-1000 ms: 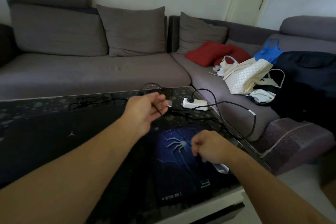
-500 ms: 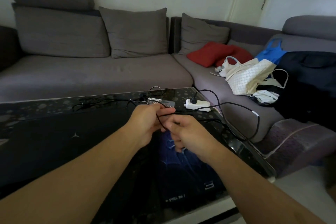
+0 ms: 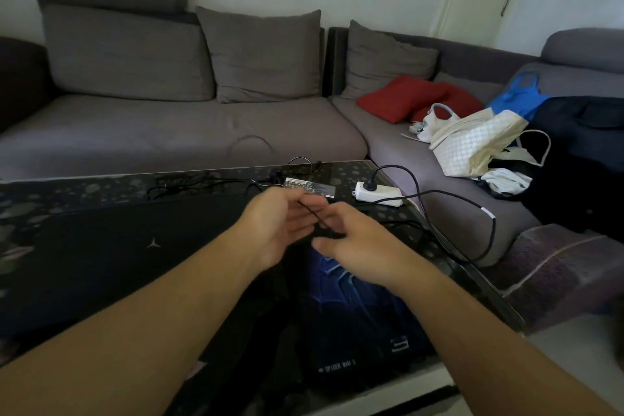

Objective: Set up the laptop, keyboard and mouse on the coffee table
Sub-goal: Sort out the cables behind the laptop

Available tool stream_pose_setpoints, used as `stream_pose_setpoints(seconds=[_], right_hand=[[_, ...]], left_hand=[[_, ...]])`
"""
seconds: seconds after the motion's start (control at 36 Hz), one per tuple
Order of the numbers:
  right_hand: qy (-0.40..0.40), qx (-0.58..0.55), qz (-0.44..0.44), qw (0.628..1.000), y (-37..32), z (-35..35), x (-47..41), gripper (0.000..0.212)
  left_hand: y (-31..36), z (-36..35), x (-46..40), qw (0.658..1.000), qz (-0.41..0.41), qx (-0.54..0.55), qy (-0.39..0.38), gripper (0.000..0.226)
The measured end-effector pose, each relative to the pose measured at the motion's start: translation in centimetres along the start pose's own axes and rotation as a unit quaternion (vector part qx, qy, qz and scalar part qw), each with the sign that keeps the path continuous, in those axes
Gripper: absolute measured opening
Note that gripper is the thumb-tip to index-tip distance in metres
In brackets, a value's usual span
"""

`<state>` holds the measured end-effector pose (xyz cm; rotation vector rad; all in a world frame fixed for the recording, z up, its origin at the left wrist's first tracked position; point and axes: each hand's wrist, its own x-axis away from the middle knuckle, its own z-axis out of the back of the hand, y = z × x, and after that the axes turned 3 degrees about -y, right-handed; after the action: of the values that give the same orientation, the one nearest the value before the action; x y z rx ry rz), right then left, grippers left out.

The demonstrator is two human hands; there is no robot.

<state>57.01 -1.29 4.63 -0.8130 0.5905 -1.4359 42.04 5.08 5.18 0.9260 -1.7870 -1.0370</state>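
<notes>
A thin black cable runs between my two hands above the black glass coffee table. My left hand pinches it under the thumb, palm turned to the right. My right hand holds the cable's dark end in curled fingers, close against the left fingers. Under the hands lie a large black desk mat with a small star logo and a blue Spider-Man mouse pad. No laptop, keyboard or mouse shows.
A black power adapter and a white power strip with a plug in it lie at the table's far right, amid loose cables. The grey corner sofa carries red cushions, bags and dark clothes.
My right hand rose from the mouse pad near the table's front edge to meet my left hand and took the cable's end. The left hand stayed roughly in place.
</notes>
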Motion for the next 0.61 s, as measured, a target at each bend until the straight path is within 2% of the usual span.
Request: stream_pose_setpoints(seconds=[0.06, 0.11, 0.14, 0.22, 0.28, 0.39, 0.5, 0.61], right_hand=[[0.019, -0.04, 0.044, 0.998, -0.2, -1.0, -0.8, 0.043], [0.046, -0.032, 0.035, 0.998, -0.7, -1.2, -0.5, 0.018], [0.055, -0.012, 0.038, 0.998, -0.8, -1.1, -0.4, 0.015], [0.074, 0.028, 0.062, 0.995, -0.8, -0.9, 0.1, 0.033], [0.076, 0.039, 0.057, 0.995, -0.5, -0.3, 0.1, 0.036], [-0.013, 0.133, 0.008, 0.991, 1.1, 1.7, 0.8, 0.037], [-0.041, 0.19, -0.05, 0.98, 2.9, 3.5, 1.6, 0.033], [-0.03, 0.304, -0.102, 0.947, 3.8, 4.3, 1.8, 0.035]], left_hand=[[-0.6, -0.8, 0.3, 1.0, -0.002, 0.003, -0.011, 0.038], [-0.8, -1.1, 0.3, 1.0, -0.003, 0.012, -0.012, 0.036], [-0.8, -1.0, 0.3, 1.0, -0.001, 0.017, -0.013, 0.035], [-0.3, -0.3, -0.2, 0.999, -0.01, 0.045, -0.01, 0.032], [0.5, 0.3, -0.5, 0.994, -0.026, 0.103, -0.004, 0.028], [2.5, 2.0, -1.3, 0.981, -0.067, 0.181, 0.039, 0.025], [3.6, 3.2, -1.3, 0.974, -0.096, 0.19, 0.083, 0.023], [3.2, 3.6, -1.0, 0.977, -0.101, 0.151, 0.109, 0.021]])
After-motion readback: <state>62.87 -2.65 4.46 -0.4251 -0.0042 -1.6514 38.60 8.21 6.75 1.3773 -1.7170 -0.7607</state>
